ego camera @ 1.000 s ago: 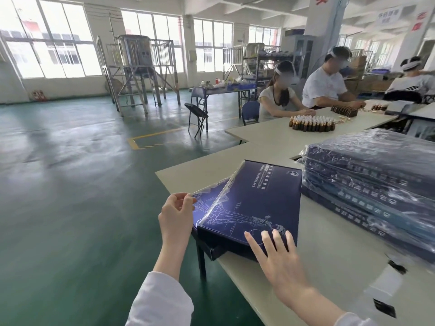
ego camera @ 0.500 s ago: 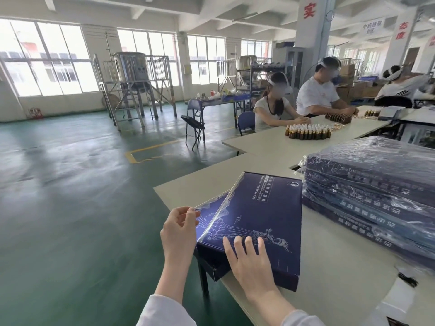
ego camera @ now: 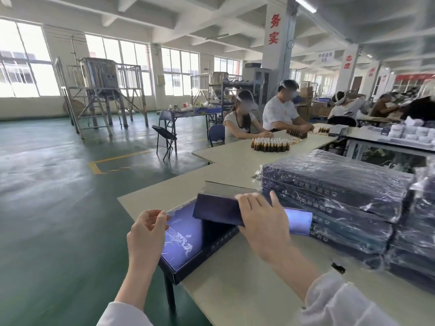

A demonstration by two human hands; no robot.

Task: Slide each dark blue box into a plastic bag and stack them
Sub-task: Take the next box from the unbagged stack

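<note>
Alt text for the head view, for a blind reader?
The right hand grips a tilted dark blue box over a second box at the table edge, while the left hand pinches a plastic bag. Bagged boxes are stacked alongside.

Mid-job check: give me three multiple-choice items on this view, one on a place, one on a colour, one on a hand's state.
1. Where is the dark blue cardboard box with the white line drawing? A on the wrapped stack; B at the near left corner of the beige table; C on a chair.
2. What colour is the workshop floor? A red; B green; C black.
3. The right hand? A lies flat on the table; B hangs empty; C grips a second dark blue box.
Key: B, it overhangs that corner; B, glossy green throughout; C, fingers curl over the raised box.
</note>
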